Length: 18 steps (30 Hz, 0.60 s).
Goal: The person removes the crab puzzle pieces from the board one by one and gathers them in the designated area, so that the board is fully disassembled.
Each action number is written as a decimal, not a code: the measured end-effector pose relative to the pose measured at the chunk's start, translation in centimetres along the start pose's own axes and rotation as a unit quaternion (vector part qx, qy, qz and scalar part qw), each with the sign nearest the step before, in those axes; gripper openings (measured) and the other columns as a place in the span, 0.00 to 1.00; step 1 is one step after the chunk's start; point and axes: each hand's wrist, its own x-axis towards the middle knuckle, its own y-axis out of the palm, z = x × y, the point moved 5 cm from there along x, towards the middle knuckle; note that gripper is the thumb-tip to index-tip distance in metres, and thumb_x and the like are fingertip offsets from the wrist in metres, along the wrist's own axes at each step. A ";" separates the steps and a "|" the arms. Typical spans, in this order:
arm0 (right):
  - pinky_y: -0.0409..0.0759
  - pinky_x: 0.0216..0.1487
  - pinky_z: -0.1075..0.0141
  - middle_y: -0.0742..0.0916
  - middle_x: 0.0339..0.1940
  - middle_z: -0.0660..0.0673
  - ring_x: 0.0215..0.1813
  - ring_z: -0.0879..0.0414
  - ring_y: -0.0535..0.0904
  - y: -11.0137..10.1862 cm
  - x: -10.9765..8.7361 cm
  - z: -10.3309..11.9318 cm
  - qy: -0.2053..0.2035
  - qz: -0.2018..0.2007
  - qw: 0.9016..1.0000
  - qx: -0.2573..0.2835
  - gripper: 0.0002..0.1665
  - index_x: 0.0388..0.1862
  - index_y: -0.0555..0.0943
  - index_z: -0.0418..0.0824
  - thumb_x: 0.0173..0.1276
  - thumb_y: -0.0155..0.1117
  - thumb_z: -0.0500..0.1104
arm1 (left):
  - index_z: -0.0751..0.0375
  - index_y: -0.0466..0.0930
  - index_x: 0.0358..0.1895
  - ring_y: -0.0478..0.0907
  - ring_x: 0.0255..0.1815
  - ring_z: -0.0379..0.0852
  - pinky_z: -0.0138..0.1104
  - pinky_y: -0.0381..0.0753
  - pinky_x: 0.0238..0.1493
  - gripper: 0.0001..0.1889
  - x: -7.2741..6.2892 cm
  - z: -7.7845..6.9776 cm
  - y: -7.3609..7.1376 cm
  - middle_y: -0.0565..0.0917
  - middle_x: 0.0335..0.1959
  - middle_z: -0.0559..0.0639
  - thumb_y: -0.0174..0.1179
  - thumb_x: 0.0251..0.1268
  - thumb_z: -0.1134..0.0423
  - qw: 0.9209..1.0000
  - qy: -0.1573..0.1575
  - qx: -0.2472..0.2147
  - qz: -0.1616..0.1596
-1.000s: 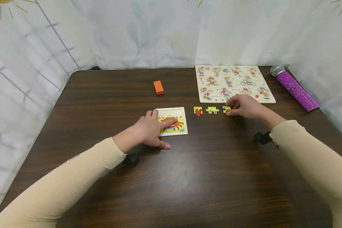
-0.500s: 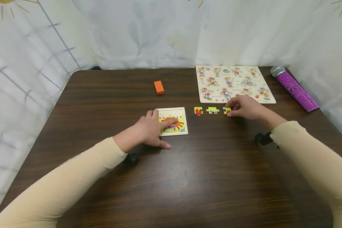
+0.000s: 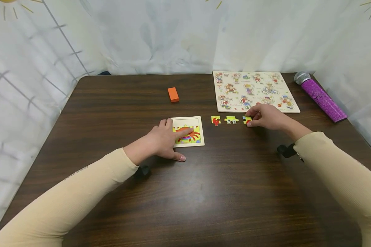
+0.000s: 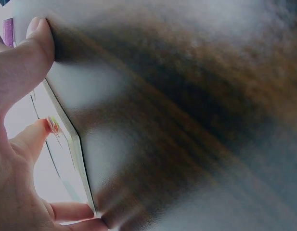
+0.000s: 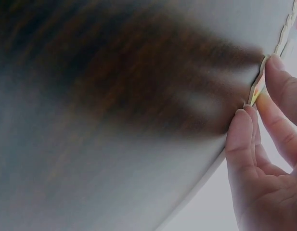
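Near the frame's centre, the left hand [image 3: 161, 140] rests, index finger [image 3: 184, 132] outstretched, on a rectangular pale-wood crab puzzle [image 3: 190, 144]. Right of centre, the right hand [image 3: 269, 117] pinches a yellow-and-red jigsaw piece [image 3: 245, 119]; two similar pieces [image 3: 231, 118] lie left of it on the brown wood-grain surface [image 3: 185, 202].

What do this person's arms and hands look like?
The left sleeve is snug and beige, with dark lettering too small to read; the right sleeve is beige too. A black device shows below each sleeve's end. The left hand and right hand wear no gloves.
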 end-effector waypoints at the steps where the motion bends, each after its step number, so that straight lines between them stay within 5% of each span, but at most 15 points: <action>1: 0.80 0.47 0.54 0.86 0.51 0.32 0.47 0.43 0.85 -0.1 0.0 0.1 -0.003 -0.002 1.000 -0.003 0.21 0.56 0.82 0.30 0.70 0.71 0.40 | 0.28 0.47 0.82 0.60 0.71 0.69 0.54 0.75 0.63 0.54 0.0 0.0 0.0 0.59 0.71 0.71 0.66 0.54 0.26 1.000 0.000 0.000 -0.001; 6: 0.80 0.45 0.53 0.86 0.49 0.33 0.46 0.44 0.85 -0.3 0.2 1.6 -0.029 -0.027 0.999 -0.014 0.17 0.56 0.82 0.31 0.71 0.69 0.37 | 0.28 0.47 0.82 0.60 0.71 0.68 0.54 0.75 0.62 0.54 -0.2 0.1 -0.1 0.60 0.70 0.71 0.66 0.53 0.26 1.000 0.001 -0.001 -0.004; 13: 0.79 0.53 0.50 0.85 0.52 0.36 0.50 0.45 0.82 2.7 1.6 8.4 -0.123 -0.020 0.992 -0.035 0.20 0.57 0.83 0.34 0.69 0.72 0.39 | 0.28 0.46 0.83 0.58 0.73 0.69 0.55 0.74 0.64 0.54 -0.2 0.3 0.2 0.59 0.71 0.72 0.65 0.54 0.26 1.000 0.004 -0.007 -0.010; 18: 0.75 0.68 0.48 0.82 0.64 0.37 0.66 0.42 0.77 5.5 2.3 12.7 -0.199 0.018 0.977 -0.079 0.26 0.62 0.83 0.37 0.67 0.74 0.44 | 0.29 0.44 0.83 0.54 0.77 0.72 0.58 0.71 0.68 0.54 -0.4 0.0 0.3 0.54 0.74 0.77 0.65 0.57 0.28 1.000 0.010 -0.022 -0.008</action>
